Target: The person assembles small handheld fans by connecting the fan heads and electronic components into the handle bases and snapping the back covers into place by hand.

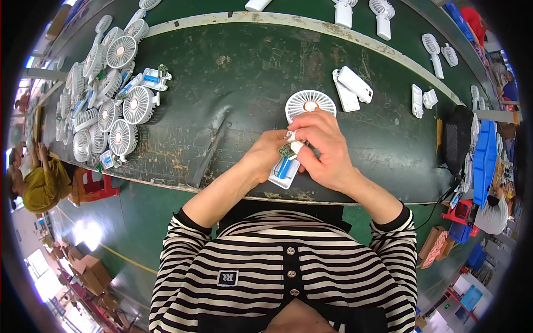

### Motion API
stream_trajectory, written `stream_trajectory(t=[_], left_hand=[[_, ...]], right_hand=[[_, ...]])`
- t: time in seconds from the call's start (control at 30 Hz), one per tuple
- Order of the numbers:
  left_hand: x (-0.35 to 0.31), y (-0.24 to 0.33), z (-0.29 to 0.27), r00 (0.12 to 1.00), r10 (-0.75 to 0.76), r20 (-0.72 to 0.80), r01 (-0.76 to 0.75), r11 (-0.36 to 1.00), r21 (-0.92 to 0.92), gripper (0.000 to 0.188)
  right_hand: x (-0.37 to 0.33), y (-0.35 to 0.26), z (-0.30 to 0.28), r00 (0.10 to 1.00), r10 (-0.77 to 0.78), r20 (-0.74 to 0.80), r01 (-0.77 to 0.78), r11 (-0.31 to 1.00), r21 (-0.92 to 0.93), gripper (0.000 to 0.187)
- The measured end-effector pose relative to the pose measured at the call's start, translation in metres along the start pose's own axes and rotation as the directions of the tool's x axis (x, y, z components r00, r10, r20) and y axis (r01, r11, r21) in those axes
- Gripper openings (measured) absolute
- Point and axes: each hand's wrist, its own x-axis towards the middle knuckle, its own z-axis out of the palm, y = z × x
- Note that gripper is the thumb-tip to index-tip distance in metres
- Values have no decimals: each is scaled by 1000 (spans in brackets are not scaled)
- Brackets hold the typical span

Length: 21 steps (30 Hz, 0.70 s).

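We are holding a white fan [308,101] with both hands [328,149], head pointing up the frame, handle slanting down-left near the surface's [244,66] lower edge, open room at centre left.

We're taking in the far edges now!
Over on the left, we're spotting a co-worker in a mustard top [44,187], with a red stool [100,187] standing just beside, and lower down we're seeing cardboard boxes [91,275] sitting near a yellow line [126,258] that's running across the green floor [141,222]. On the right, we're catching a black bag [457,136] resting near a long blue tray [485,161], while a person in a light grey top [492,216] is showing below.
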Motion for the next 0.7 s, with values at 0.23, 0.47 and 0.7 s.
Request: stream_trajectory(t=[0.23,0.47,0.7], left_hand=[[-5,-9,-2,968,-149,203,163,985,-54,21],[-10,-9,-6,963,-144,229,176,976,-127,21],[-11,0,-16,961,-65,269,110,982,-154,26]], right_hand=[[0,-2,-13,957,-167,236,186,980,-64,20],[4,-10,-25,883,-245,399,291,955,-56,27],[0,-18,-39,924,-309,223,337,936,-98,28]])
